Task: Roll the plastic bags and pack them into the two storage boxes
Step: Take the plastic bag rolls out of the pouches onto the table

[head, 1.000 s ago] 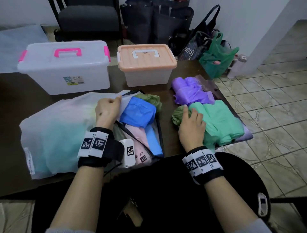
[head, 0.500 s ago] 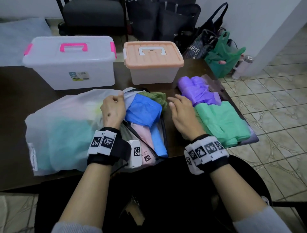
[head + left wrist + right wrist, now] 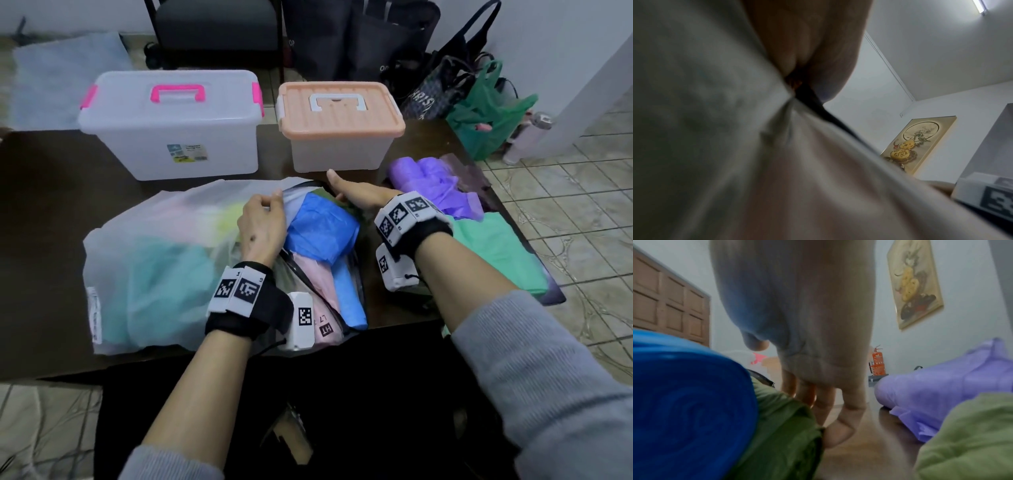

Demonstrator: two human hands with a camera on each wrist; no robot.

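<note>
At the left of the head view a big translucent white bag (image 3: 150, 260) lies flat on the table (image 3: 44, 192); the left hand (image 3: 262, 228), at centre frame, pinches its mouth edge, fingers curled on the film. Just right of that grip sits the blue bag (image 3: 322, 233), its long axis running from upper centre down toward the near table edge, over a pink bag (image 3: 317, 284). The right hand (image 3: 359, 196) lies just above and to the right of it, fingers fairly straight and touching the olive-green bag (image 3: 785, 423) behind the blue one, gripping nothing. By my reading the right hand is nearer the olive bag. Both storage boxes, pink-handled (image 3: 174, 126) and peach-lidded (image 3: 339, 126), stand lidded across the upper frame.
</note>
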